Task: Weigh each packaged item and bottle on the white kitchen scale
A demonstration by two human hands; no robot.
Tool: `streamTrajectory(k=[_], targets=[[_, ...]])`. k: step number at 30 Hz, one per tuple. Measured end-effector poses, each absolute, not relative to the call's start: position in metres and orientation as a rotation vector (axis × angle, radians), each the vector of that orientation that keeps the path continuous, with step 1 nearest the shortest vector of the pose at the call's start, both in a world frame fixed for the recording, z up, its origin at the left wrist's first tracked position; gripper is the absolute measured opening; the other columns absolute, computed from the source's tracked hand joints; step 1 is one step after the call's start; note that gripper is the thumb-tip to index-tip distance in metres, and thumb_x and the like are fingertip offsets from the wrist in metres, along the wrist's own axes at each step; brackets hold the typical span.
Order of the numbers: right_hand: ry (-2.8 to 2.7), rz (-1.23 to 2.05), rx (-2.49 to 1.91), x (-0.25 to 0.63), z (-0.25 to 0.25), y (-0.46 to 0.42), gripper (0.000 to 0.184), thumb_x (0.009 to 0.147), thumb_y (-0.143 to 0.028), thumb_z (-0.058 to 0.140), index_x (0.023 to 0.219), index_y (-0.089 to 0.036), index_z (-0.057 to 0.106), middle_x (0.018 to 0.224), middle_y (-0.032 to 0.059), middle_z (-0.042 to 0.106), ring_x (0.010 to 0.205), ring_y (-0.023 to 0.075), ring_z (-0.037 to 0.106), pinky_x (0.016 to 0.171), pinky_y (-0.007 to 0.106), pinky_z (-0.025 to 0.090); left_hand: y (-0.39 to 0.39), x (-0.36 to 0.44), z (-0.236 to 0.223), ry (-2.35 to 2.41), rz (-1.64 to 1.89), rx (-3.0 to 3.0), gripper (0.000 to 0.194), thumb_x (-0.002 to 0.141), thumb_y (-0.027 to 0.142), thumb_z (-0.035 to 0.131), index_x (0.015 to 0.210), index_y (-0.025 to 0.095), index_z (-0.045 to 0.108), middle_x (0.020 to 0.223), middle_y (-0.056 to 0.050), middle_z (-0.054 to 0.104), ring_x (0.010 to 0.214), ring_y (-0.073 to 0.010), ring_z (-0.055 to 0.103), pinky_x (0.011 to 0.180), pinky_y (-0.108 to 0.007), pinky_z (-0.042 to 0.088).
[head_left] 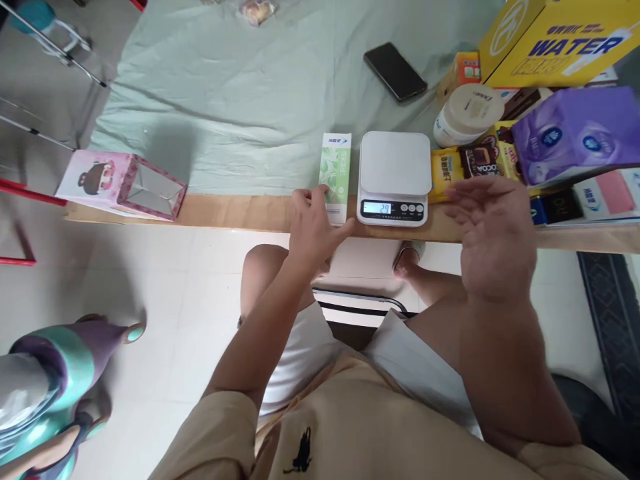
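My left hand (314, 227) rests on the near end of a long green and white box (335, 175) lying on the bed's wooden edge (235, 210), fingers curled over it. Just right of the box stands a white kitchen scale (395, 175) with nothing on its plate and a lit display. My right hand (493, 230) hovers open, fingers spread, to the right of the scale and in front of yellow snack packets (447, 172). It holds nothing.
A pile of goods fills the right: a white round tub (467, 113), a purple tissue pack (575, 133), a yellow water carton (560, 40), small boxes. A black phone (395, 71) lies on the green sheet (225, 100). A pink open box (125, 185) sits far left.
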State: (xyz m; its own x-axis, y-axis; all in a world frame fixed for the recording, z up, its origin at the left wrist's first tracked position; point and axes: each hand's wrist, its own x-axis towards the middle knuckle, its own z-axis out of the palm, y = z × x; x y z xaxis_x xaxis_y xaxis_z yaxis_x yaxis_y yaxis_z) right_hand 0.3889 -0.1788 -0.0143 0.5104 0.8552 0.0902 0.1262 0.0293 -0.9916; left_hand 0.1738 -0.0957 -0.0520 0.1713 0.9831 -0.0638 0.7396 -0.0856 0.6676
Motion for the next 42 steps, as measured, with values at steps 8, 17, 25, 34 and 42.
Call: streamTrajectory(k=[8, 17, 25, 34, 42], targets=[[-0.724, 0.707, -1.606, 0.392, -0.037, -0.223, 0.045, 0.084, -0.063, 0.062, 0.106, -0.024, 0.065, 0.114, 0.0066, 0.07, 0.114, 0.0233, 0.069, 0.108, 0.05, 0.053, -0.093, 0.166, -0.066, 1.643, 0.685, 1.786, 0.063, 0.086, 0.029, 0.073, 0.145, 0.022, 0.052, 0.135, -0.015, 0.049, 0.13, -0.0325, 0.058, 0.109, -0.047, 0.053], [-0.702, 0.778, -1.592, 0.392, -0.069, -0.24, 0.039, 0.089, -0.062, 0.062, 0.105, -0.027, 0.07, 0.113, 0.0076, 0.074, 0.113, 0.0252, 0.072, 0.102, 0.048, 0.058, -0.085, 0.166, -0.049, 1.794, 0.47, 1.829, 0.062, 0.087, 0.032, 0.071, 0.145, 0.023, 0.051, 0.124, -0.014, 0.054, 0.111, -0.0323, 0.064, 0.097, -0.046, 0.055], [-0.769, 0.837, -1.536, 0.394, -0.095, -0.245, 0.035, 0.094, -0.057, 0.061, 0.108, -0.027, 0.072, 0.117, 0.0051, 0.075, 0.115, 0.0216, 0.072, 0.102, 0.044, 0.06, -0.081, 0.166, -0.031, 1.88, 0.222, 1.949, 0.056, 0.09, 0.03, 0.068, 0.143, 0.019, 0.052, 0.117, -0.015, 0.057, 0.107, -0.0367, 0.068, 0.099, -0.05, 0.054], [-0.809, 0.944, -1.418, 0.362, -0.072, -0.216, 0.033, 0.094, -0.052, 0.067, 0.113, -0.027, 0.075, 0.121, 0.0043, 0.077, 0.12, 0.0195, 0.072, 0.112, 0.042, 0.06, -0.086, 0.16, -0.035, 1.89, 0.308, 1.907, 0.068, 0.085, 0.035, 0.075, 0.147, 0.019, 0.052, 0.123, -0.016, 0.055, 0.117, -0.0376, 0.061, 0.105, -0.056, 0.053], [-0.86, 0.972, -1.286, 0.338, -0.076, -0.179, 0.041, 0.096, -0.055, 0.064, 0.127, -0.029, 0.069, 0.134, 0.0066, 0.075, 0.133, 0.0235, 0.071, 0.122, 0.051, 0.056, -0.089, 0.142, -0.06, 1.691, 0.505, 2.026, 0.063, 0.091, 0.03, 0.074, 0.152, 0.029, 0.061, 0.145, -0.016, 0.053, 0.126, -0.0301, 0.06, 0.105, -0.046, 0.058]])
